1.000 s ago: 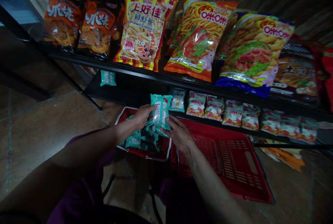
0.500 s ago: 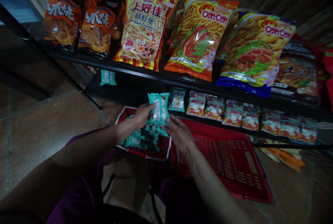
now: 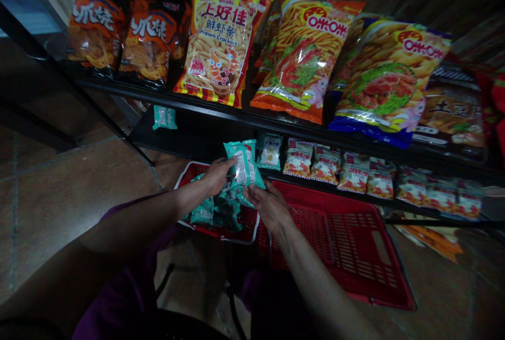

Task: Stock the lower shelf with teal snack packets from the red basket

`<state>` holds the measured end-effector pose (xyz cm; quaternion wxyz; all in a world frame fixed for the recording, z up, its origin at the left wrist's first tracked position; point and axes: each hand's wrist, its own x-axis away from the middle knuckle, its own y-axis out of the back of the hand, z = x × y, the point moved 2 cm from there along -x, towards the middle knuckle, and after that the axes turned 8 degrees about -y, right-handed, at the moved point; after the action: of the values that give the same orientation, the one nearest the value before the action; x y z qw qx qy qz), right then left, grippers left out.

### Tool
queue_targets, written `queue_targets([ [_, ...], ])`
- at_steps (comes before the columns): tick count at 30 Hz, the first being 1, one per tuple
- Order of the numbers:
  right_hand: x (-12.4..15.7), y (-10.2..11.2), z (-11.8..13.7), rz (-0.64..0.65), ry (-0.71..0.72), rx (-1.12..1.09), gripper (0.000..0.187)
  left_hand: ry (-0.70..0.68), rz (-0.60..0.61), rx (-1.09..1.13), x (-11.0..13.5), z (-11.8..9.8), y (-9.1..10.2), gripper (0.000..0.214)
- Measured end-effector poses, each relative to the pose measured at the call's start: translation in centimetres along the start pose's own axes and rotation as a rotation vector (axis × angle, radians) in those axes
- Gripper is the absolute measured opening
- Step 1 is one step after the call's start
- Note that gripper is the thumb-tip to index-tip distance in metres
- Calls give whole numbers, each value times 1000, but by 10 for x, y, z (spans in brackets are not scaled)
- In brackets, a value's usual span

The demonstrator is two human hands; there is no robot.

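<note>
A small teal snack packet (image 3: 244, 163) stands upright between my two hands, above a red basket (image 3: 197, 171) that holds several more teal packets (image 3: 209, 211). My left hand (image 3: 215, 176) pinches the packet's left edge with curled fingers. My right hand (image 3: 266, 203) is under its lower right corner, fingers closed against it. One more teal packet (image 3: 164, 117) lies alone on the lower shelf at the left.
A second, larger red basket (image 3: 347, 245) lies on the floor to the right. The lower black shelf (image 3: 189, 135) carries a row of small red-and-white packets (image 3: 355, 171). The upper shelf holds large snack bags (image 3: 221, 40). Brown tiled floor (image 3: 59, 192) spreads to the left.
The teal packet has tilted a little to the right. My right hand has slid left and under its bottom corner. My left hand has hardly moved.
</note>
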<state>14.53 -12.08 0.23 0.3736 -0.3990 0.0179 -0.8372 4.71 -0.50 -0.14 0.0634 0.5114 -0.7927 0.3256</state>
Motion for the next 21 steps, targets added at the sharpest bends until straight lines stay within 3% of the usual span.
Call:
queue_targets([
  [9, 3, -3, 4, -11, 48, 34, 36, -16, -53, -91, 4, -4, 2, 41],
  [21, 0, 0, 2, -14, 88, 114, 33, -107, -79, -233, 8, -11, 5, 30],
])
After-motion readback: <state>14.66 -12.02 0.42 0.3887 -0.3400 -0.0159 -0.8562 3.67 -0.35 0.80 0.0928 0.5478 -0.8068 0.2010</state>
